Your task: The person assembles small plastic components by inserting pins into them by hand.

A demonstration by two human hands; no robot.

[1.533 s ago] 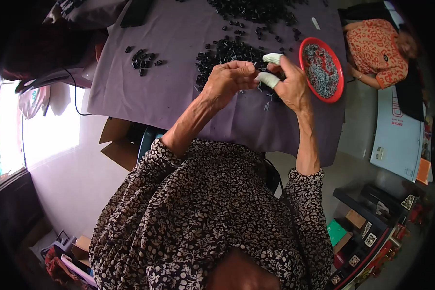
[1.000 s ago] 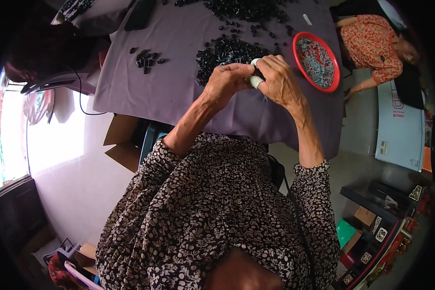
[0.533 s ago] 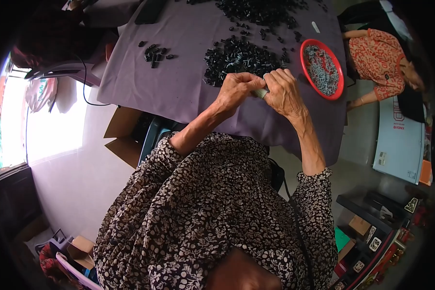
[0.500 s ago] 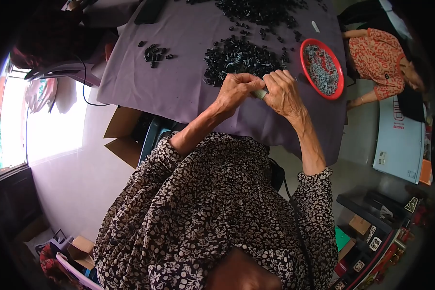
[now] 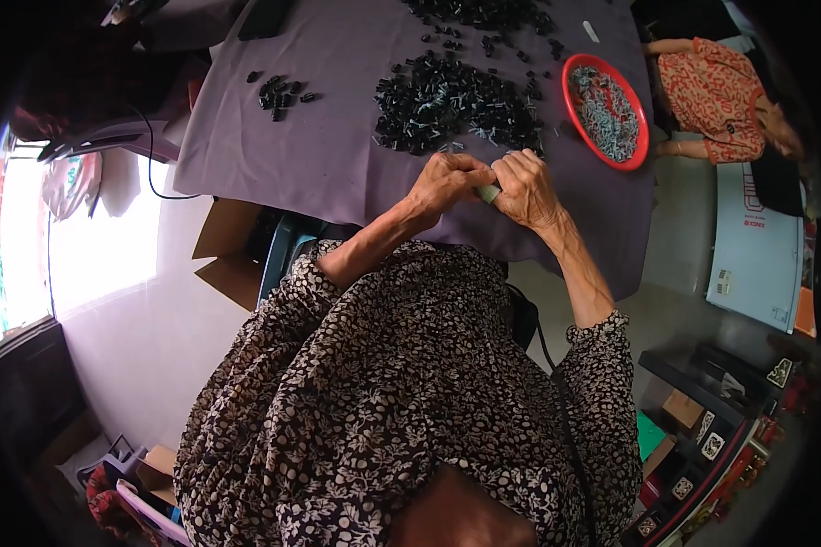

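Over the near part of the cloth-covered table, my left hand and my right hand meet at the fingertips. Both are closed. A small pale green piece shows between them, against the right hand's fingers. Whatever the left fingertips pinch is too small and covered to make out. Just beyond the hands lies a heap of small black parts, with thin pale blue-grey slivers mixed in. To the right of it, a red oval tray holds many such slivers.
A second black heap lies at the far side, and a small cluster of black parts to the left. A white stick lies by the far right edge. Another person in an orange patterned top is at the table's right. An open cardboard box stands below left.
Both hands have drawn back toward me, away from the black heap, and stay together at the fingertips. The whole view has shifted slightly.
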